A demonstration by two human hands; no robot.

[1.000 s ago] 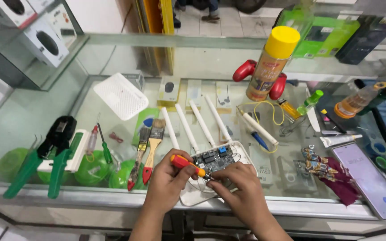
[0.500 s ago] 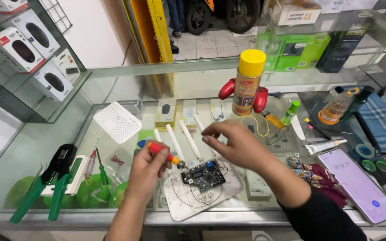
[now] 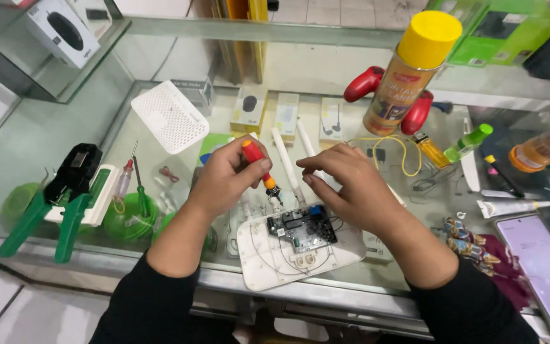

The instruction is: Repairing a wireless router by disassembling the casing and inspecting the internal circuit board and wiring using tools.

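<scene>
The left hand (image 3: pixel 227 172) is closed around a red-and-orange screwdriver (image 3: pixel 257 164), tip angled down toward the circuit board (image 3: pixel 302 229). The board sits in an opened white router shell (image 3: pixel 288 255) on the glass bench (image 3: pixel 46 127), just below both hands. The right hand (image 3: pixel 351 188) hovers over the board, fingers curled; whether it grips anything cannot be determined. A green crimping tool (image 3: pixel 52 204) lies well to the left.
</scene>
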